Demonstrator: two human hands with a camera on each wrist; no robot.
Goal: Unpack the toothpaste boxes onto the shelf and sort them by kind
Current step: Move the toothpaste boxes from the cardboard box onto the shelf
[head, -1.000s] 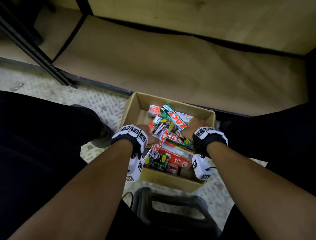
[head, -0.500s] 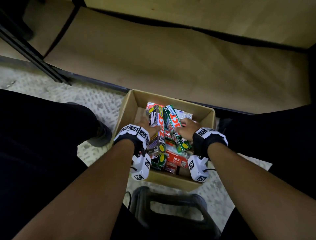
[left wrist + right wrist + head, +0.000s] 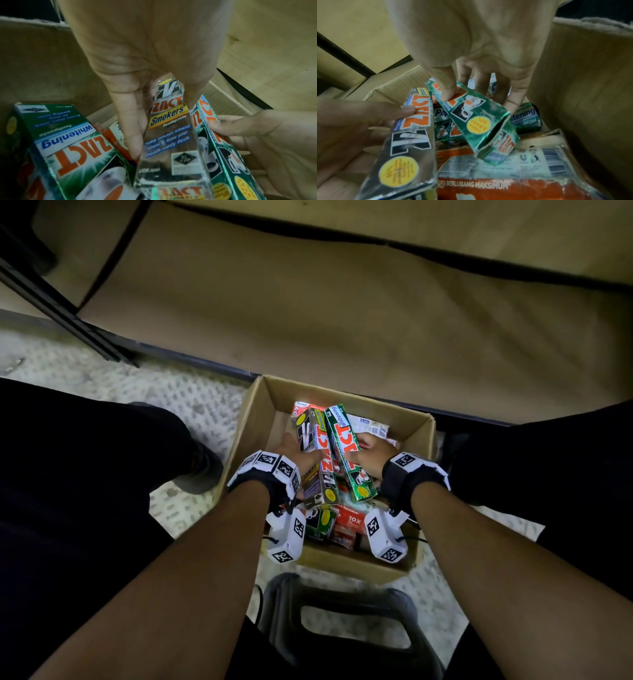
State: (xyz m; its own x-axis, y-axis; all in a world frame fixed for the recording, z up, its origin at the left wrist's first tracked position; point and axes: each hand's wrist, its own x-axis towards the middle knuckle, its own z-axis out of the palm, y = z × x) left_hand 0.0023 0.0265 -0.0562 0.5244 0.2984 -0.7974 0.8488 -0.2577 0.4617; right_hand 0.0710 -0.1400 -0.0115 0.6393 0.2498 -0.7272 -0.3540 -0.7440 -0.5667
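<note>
An open cardboard carton on the floor holds several toothpaste boxes. My left hand grips a silver Zact Smokers box by its long sides, thumb on one side and fingers on the other. My right hand pinches a green Zact Whitening box beside it, thumb on top. Both boxes are raised above the pile and lie side by side, close together. Another green Whitening box and an orange Pepsodent box lie below. The wooden shelf board beyond the carton is bare.
My legs in dark trousers flank the carton, and a dark shoe is at its left. Just below the carton is a black plastic stool handle. Black shelf frame bars run at the upper left over the speckled floor.
Both hands have lifted their boxes out of the pile. The green box swung from lying slantwise to lying parallel with the silver one, and both have risen a little more.
</note>
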